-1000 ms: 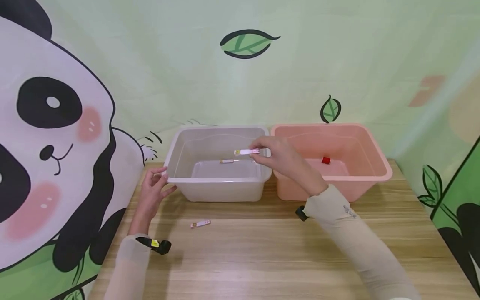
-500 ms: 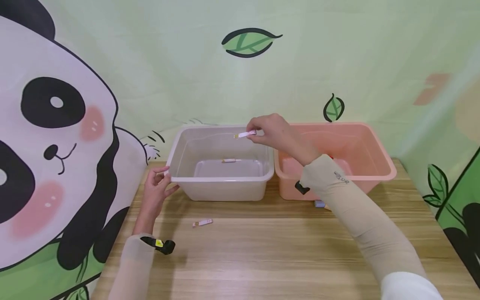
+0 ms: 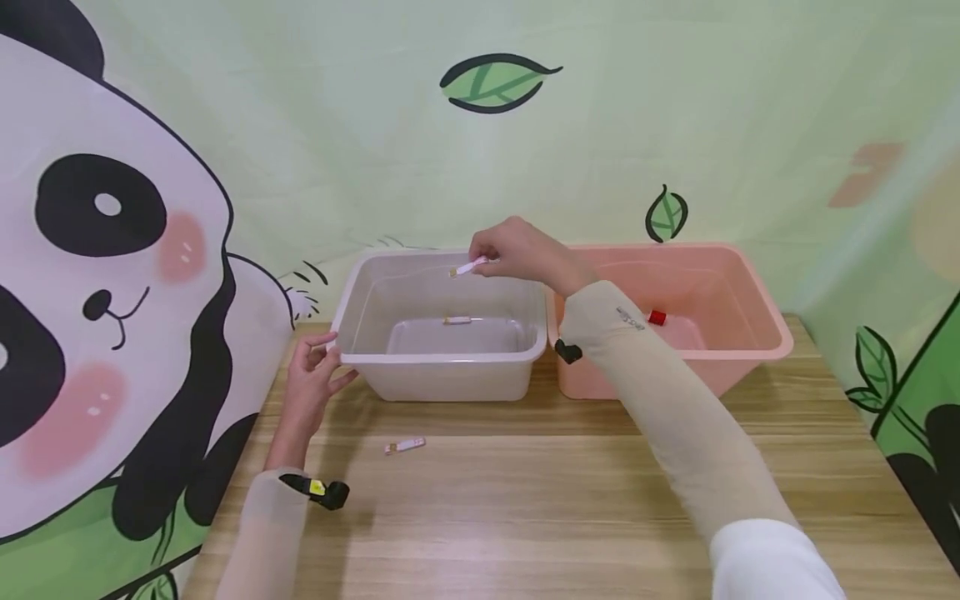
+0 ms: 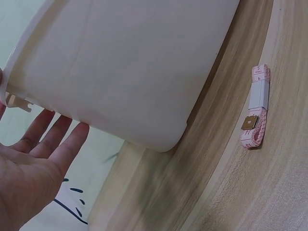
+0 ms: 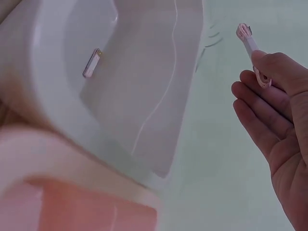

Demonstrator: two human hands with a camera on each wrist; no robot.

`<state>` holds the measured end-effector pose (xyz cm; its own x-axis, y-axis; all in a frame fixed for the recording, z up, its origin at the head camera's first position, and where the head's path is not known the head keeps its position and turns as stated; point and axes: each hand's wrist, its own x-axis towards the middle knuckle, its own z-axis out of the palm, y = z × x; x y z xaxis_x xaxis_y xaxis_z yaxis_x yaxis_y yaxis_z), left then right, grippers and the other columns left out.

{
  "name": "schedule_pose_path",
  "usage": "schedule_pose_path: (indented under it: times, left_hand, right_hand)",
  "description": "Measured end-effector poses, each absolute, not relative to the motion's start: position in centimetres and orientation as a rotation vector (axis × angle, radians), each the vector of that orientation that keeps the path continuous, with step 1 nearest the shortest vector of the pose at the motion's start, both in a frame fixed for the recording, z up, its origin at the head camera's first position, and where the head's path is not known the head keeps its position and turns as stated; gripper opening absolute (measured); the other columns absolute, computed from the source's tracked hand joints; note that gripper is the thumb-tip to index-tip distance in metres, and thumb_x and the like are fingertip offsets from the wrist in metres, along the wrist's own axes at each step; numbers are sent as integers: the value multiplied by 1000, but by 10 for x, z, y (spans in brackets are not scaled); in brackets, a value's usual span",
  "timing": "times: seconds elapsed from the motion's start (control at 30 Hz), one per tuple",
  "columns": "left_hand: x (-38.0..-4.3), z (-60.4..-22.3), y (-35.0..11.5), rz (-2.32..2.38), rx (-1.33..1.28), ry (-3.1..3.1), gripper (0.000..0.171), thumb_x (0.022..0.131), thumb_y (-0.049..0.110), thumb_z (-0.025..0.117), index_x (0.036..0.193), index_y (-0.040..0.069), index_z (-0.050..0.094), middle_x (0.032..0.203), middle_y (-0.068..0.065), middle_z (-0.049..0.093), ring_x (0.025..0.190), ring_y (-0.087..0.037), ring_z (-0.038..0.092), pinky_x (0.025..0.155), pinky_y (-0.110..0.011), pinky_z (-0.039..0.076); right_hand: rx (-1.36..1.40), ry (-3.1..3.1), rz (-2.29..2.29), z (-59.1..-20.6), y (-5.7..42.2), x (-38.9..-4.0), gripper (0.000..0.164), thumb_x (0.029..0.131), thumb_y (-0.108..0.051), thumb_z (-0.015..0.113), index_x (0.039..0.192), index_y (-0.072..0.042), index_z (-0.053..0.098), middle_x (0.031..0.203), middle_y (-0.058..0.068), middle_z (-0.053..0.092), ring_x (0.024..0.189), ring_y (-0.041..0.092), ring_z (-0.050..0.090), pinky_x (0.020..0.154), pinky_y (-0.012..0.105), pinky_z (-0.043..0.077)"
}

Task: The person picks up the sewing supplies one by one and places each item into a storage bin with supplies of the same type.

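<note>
The left hand (image 3: 310, 382) grips the left rim of a light grey rectangular plastic bin (image 3: 450, 382); the left wrist view cuts off part of that hand. In front of the bin lies a folded pink-and-white measuring tape (image 4: 259, 94) with a white band and a gold-coloured metal end. A second tape (image 3: 457, 320) rests on the bin's floor, its print too small to read. Over the bin, the right hand (image 3: 521, 252) pinches a third tape (image 3: 468, 267), covering one end of it. Just right of the bin stands a salmon-pink rectangular plastic tub (image 3: 738, 304), partly hidden by the beige right sleeve (image 3: 660, 375); the small red object (image 3: 657, 317) inside has no clear shape.

Under the bin is a wood-grain tabletop (image 3: 480, 533). Left of it, a printed panda (image 3: 112, 283), cut off at the side, covers the pale green cloth backdrop (image 3: 337, 108), which continues behind it.

Counted: two hands, three tapes, two containers, one red object.
</note>
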<state>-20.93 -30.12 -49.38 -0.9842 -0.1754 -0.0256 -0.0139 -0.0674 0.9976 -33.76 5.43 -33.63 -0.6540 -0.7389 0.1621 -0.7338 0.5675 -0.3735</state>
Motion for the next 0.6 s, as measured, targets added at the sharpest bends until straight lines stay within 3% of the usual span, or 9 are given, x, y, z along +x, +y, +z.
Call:
schedule_pose_path:
  times: [0.47,0.6]
  left_hand:
    - [-209,-497,-297,-2228,207,-2041,24,105,17,58,127,14,50,126,-12,48,105,-17,63,97,-51,54]
    - [-209,-495,-301,-2212,196,-2053,26,105,17,58,129,13,49,127,-13,48,105,-17,63,97,-51,54]
  right_hand:
    - [-917,2795,-848,-359,31,-366,18,99,-21,69,109,-7,72,104,9,72,96,22,60,91,35,52]
    - [-836,2809,-833,-363,29,-369,27,99,-20,68,122,-6,66,123,11,68,116,27,59,104,38,49]
